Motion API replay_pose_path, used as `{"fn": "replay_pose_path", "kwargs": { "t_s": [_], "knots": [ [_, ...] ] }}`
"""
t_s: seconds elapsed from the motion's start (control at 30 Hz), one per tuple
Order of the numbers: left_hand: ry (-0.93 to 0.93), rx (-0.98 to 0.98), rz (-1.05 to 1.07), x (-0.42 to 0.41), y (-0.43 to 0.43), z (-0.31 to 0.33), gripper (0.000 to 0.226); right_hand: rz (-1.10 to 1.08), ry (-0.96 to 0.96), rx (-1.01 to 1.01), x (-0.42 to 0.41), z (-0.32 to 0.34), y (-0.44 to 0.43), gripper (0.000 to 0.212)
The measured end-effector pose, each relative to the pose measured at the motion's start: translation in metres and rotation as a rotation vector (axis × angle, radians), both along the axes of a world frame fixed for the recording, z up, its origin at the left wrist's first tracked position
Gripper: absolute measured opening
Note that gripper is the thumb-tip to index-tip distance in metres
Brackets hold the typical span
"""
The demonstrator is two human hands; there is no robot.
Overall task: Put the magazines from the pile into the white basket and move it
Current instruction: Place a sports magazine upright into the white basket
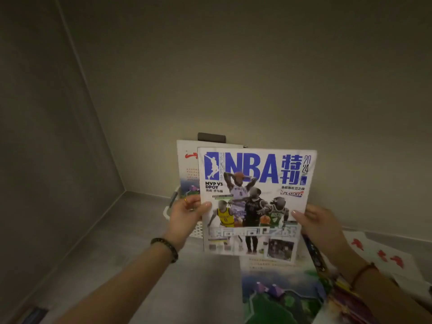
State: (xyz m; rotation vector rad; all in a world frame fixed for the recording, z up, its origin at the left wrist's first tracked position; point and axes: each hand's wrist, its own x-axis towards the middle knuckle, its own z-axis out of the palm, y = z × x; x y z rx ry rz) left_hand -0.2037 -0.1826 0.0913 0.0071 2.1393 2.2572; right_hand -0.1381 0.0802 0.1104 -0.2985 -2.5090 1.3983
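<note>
I hold an NBA magazine (254, 202) upright in front of me with both hands. My left hand (187, 216) grips its left edge, thumb on the cover. My right hand (320, 223) grips its right edge the same way. Behind the magazine stands the white basket (174, 213), mostly hidden, with only its left rim and perforated wall showing. Another magazine (187, 169) with a white cover stands upright in the basket behind the NBA one. The pile of magazines (280, 291) lies on the grey surface at the lower right.
Grey walls meet in a corner at the left (124, 190). A dark small block (211, 137) sits on the back wall above the basket. White sheets with red characters (383, 256) lie at the far right. Grey surface (131, 242) lies left of the basket.
</note>
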Motion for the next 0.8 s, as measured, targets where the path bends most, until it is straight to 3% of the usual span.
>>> {"fn": "replay_pose_path", "kwargs": {
  "t_s": [0.27,0.43,0.53,0.63,0.73,0.8],
  "knots": [
    [0.123,-0.076,0.091,-0.113,-0.056,0.042,0.018,-0.095,0.150,-0.139,-0.118,0.015,-0.061,0.018],
    [0.053,-0.063,0.132,-0.167,-0.060,0.006,0.014,-0.178,0.133,-0.155,-0.167,-0.014,-0.077,0.015],
    [0.000,-0.027,0.207,-0.189,-0.057,-0.020,0.028,-0.192,0.164,-0.132,-0.189,-0.025,-0.081,0.006],
    [-0.040,0.003,0.263,-0.204,-0.058,-0.039,0.030,-0.180,0.138,-0.126,-0.207,-0.028,-0.086,0.028],
    [-0.002,-0.032,0.277,-0.215,-0.065,-0.049,0.028,-0.184,0.125,-0.128,-0.217,-0.040,-0.088,0.017],
    [0.005,-0.043,0.274,-0.219,-0.068,-0.054,0.023,-0.206,0.119,-0.161,-0.218,-0.054,-0.089,0.023]
  ]
}}
